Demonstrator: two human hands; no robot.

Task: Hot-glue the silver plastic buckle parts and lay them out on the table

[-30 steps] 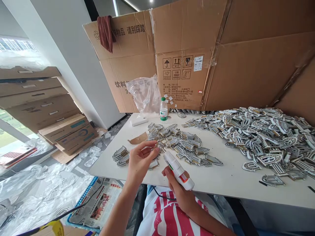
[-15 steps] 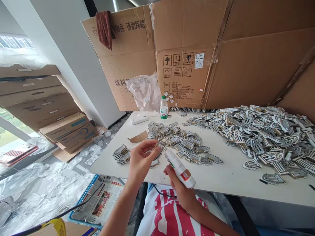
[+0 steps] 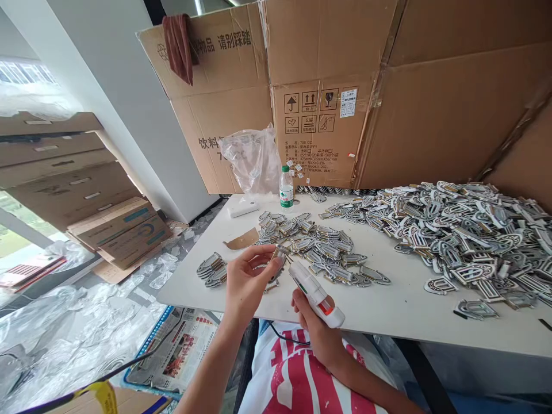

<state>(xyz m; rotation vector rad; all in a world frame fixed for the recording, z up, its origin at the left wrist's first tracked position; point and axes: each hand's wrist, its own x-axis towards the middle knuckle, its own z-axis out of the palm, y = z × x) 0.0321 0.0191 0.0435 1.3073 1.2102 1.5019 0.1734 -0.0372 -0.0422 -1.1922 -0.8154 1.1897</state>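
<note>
My left hand (image 3: 250,276) pinches a small grey metal piece (image 3: 282,251) between thumb and fingertips, above the table's front part. Its exact shape is partly hidden by the fingers. In my right hand (image 3: 317,328) is a white glue gun (image 3: 314,290) with an orange-red part, its nozzle tilted up and left, close to the held piece. Whether the two touch I cannot tell. Just behind my hands lies a loose heap of grey arched metal pieces (image 3: 328,250). A smaller cluster of the same pieces (image 3: 213,269) lies left of my left hand.
A large pile of similar pieces (image 3: 470,236) covers the table's right side. Towards the back stand a green-capped bottle (image 3: 286,190), a white box-shaped object (image 3: 242,209) and a clear plastic bag (image 3: 254,161). Cardboard (image 3: 319,46) walls the rear. A dark cord (image 3: 287,340) hangs by my lap.
The glue gun has shifted very slightly beside the held piece, and the view has moved a little. Both hands keep their grip.
</note>
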